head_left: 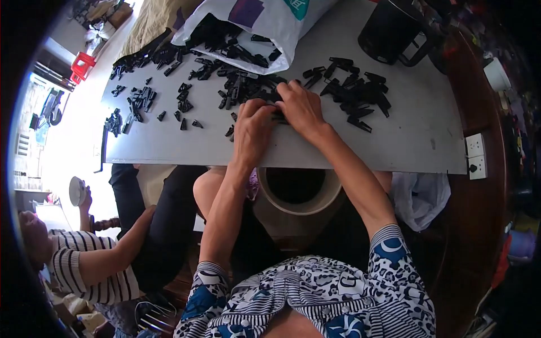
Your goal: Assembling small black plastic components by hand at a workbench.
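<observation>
Holds the left grip (253,127) and the right grip (304,112) close together over the table (406,138), with fingertips bent inward at the near side of the middle heap of black plastic pieces (239,84). Cannot tell for either grip, open or closed on a piece, because of dark pieces and bent fingers. Has bare grey surface on the right, out to the right edge, and a bare strip along the near edge, before the small clusters (141,101) on the left. Has less room ahead, with a white bag (276,22) open there, more pieces in its mouth, and a black mug (389,34) behind the right heap (355,90). Below the near edge, shows a round bin (298,211) between the knees; beyond the right edge, wall sockets (476,155); at left, a seated person (93,265) in a striped top.
</observation>
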`<action>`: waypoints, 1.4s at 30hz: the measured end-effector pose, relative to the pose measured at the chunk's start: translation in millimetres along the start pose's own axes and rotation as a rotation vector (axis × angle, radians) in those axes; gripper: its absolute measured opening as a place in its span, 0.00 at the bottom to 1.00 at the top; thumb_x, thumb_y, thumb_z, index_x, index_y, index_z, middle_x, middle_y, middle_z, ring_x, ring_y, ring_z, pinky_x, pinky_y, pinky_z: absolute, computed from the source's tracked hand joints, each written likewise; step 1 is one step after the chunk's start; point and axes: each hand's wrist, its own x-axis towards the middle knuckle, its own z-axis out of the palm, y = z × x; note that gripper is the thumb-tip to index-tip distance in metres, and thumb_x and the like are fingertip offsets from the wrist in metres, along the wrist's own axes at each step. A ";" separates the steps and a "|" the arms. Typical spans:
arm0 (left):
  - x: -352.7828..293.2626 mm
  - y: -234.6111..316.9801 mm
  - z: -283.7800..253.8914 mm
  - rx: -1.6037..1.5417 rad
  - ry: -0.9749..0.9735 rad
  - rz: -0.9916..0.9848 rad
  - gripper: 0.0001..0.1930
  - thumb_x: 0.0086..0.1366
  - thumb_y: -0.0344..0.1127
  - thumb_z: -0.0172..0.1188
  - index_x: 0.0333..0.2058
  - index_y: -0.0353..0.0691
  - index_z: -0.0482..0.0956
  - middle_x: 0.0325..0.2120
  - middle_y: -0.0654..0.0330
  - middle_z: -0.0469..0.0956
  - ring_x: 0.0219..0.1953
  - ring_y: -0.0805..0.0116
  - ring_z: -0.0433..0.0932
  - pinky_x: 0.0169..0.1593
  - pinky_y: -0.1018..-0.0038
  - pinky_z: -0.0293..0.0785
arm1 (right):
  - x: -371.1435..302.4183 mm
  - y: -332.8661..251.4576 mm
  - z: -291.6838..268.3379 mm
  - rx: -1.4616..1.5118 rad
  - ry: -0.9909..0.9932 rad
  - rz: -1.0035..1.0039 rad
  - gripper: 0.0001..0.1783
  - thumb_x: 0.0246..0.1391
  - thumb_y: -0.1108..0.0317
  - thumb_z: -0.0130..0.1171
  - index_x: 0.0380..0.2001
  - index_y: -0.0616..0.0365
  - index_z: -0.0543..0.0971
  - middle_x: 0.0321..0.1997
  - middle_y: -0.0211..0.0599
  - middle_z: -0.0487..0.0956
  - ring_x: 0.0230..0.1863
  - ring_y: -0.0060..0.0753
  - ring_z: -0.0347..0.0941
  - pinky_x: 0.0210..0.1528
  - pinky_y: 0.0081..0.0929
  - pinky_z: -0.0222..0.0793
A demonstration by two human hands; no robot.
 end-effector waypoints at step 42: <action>-24.4 18.6 3.5 -0.162 -0.159 -0.103 0.10 0.42 0.29 0.68 0.28 0.41 0.82 0.27 0.61 0.74 0.34 0.58 0.70 0.38 0.67 0.68 | -85.8 17.4 -72.4 0.236 -0.216 -0.096 0.10 0.49 0.73 0.60 0.35 0.61 0.72 0.31 0.43 0.75 0.31 0.49 0.72 0.33 0.37 0.68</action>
